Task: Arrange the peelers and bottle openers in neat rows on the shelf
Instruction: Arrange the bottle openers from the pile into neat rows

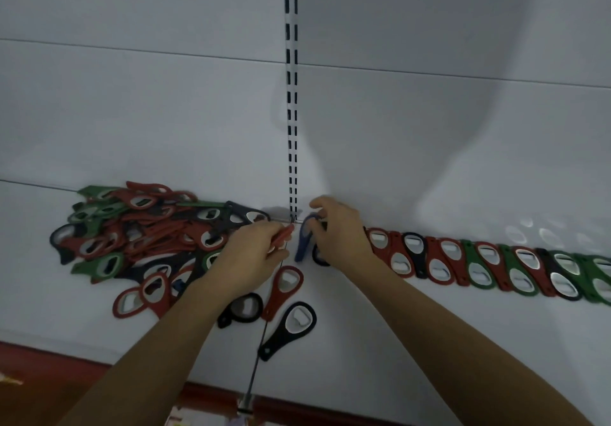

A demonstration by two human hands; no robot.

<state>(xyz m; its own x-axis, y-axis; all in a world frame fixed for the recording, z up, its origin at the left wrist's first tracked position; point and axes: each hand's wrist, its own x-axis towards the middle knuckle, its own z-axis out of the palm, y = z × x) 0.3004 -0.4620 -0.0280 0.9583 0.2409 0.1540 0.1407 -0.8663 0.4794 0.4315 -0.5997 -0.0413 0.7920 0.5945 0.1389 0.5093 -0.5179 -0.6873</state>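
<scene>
Black opener (287,326) lies loose near shelf (396,343) edge. Left hand (254,253) pinches red opener (285,234); right hand (340,227) grips blue opener (305,238) at row (496,267) end. Step: extending row. Next: lay blue flush against neighbour.

Bare forearms extended forward and converging, left hand (254,253) palm-down, fingertips pinching a red opener (285,234), right hand (340,230) just beside it, fingers curled round a blue opener (303,242).
</scene>
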